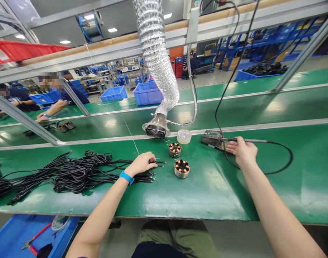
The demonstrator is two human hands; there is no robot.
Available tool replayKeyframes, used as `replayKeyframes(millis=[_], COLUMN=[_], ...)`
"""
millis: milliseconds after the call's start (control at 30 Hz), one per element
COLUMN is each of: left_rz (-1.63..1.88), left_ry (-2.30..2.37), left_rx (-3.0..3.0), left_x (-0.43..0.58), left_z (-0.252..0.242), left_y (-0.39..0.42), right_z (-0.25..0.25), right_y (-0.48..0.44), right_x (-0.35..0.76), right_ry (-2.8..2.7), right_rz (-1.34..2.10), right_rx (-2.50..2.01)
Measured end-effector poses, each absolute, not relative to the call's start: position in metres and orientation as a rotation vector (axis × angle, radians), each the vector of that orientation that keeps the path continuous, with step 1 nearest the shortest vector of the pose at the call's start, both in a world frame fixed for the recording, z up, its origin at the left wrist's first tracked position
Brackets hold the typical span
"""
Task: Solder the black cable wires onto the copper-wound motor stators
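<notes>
left hand (142,163) at black cables (82,172), right hand (244,153) holding soldering iron (260,141)

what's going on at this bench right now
A person's right hand holds a soldering iron at its stand. The left hand is over the ends of a bunch of black cables, with a thin wire running down to it. Two copper-wound stators sit on the green bench between the hands, and a foil duct hangs just beyond them.
</notes>
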State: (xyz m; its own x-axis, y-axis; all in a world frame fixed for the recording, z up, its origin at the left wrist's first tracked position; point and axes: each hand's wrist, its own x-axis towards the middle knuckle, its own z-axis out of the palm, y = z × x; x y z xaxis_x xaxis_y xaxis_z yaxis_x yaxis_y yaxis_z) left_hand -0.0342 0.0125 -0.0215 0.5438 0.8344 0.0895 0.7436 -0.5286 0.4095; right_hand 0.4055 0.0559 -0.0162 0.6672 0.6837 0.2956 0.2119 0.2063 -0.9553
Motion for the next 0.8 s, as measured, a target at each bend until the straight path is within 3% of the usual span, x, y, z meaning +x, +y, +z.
replayKeyframes(millis=[200,533,800], left_rz=[0.363,0.901,1.026], left_ry=[1.285,1.154,1.138], left_rx=[2.476,1.814,1.621], left_x=[-0.003,-0.014,0.005], left_z=[-0.025,0.030,-0.004], left_y=[0.021,0.002,-0.011], right_z=[-0.006,-0.022,-0.044], right_y=[0.007,-0.085,-0.084], right_x=[0.378,0.264,0.229], right_ry=[-0.622,-1.372,-1.548], right_rz=[0.170,0.251,0.353], right_rx=[-1.331,-1.240,-1.264])
